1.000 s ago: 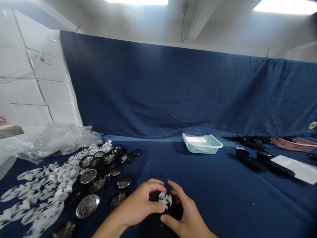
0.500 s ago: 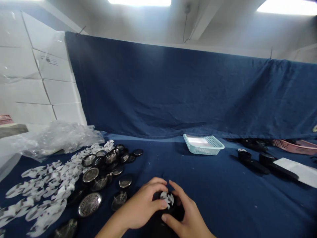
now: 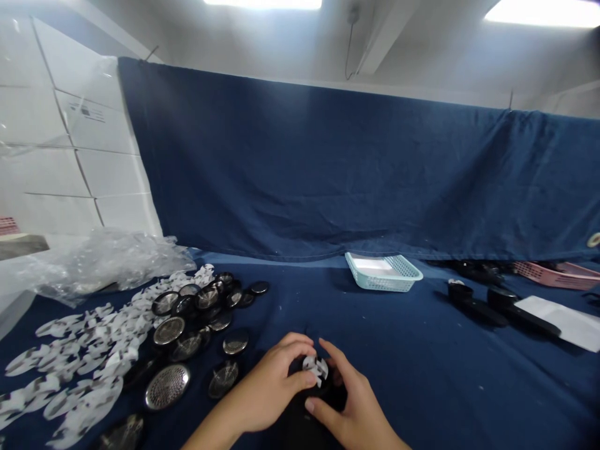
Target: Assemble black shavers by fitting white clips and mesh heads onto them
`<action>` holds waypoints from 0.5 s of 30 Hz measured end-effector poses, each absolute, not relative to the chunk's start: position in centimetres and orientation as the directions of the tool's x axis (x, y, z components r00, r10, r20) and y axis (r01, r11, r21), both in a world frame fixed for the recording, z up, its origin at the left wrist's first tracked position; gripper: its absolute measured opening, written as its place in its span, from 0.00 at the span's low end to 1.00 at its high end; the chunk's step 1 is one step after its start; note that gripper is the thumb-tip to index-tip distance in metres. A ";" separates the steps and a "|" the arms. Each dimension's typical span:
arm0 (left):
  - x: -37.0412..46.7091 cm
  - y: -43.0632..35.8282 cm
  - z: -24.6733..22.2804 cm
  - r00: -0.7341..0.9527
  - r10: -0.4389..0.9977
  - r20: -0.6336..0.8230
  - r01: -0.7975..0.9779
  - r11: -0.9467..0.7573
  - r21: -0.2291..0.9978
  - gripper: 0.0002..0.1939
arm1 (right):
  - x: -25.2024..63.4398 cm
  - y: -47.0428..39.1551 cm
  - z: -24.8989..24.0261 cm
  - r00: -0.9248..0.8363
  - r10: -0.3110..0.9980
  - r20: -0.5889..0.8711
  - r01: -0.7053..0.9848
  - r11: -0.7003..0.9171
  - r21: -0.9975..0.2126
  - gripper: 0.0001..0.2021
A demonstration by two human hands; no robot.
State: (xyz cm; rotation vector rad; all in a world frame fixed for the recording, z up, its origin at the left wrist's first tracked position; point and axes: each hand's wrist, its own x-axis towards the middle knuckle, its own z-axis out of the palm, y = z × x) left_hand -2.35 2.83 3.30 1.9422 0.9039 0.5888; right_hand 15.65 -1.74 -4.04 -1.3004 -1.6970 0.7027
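Observation:
Low in the middle of the head view, a white cut-out plastic piece point(image 3: 315, 369) sits in a black round part point(image 3: 323, 389) between my two hands. My left hand point(image 3: 276, 381) is closed on its left side, the thumb on the white piece and the fingers bent over the far edge. Around the right side curls my right hand point(image 3: 351, 403), thumb near and fingers beyond, gripping the black part. The underside of that part lies in dark shadow. To the left lie several black-rimmed round discs with perforated metal faces point(image 3: 167, 386).
White plastic pieces point(image 3: 89, 350) are heaped at the left below clear plastic wrap point(image 3: 107, 259) and white boxes point(image 3: 51, 156). A light blue basket point(image 3: 384, 282) stands at the back. Rightward are black handled parts point(image 3: 478, 306), white paper point(image 3: 557, 322) and a pink basket point(image 3: 557, 276).
The view has shifted very slightly. Both hands keep nearly the same hold on the black round part, with the left thumb still on the white piece.

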 end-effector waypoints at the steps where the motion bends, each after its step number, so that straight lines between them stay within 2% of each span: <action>1: -2.4 2.9 3.4 0.622 0.782 0.042 0.370 -0.340 0.865 0.12 | 15.6 -1.7 -4.1 -0.085 0.952 0.294 0.464 0.299 -0.834 0.38; 9: -3.2 2.7 4.3 0.593 0.805 0.027 0.488 -0.385 0.783 0.13 | 15.6 -1.7 -4.4 -0.145 0.939 0.312 0.472 0.342 -0.812 0.40; 15: -3.1 2.6 4.5 0.574 0.819 -0.004 0.493 -0.342 0.800 0.14 | 15.5 -2.1 -4.1 -0.125 0.949 0.289 0.506 0.312 -0.804 0.39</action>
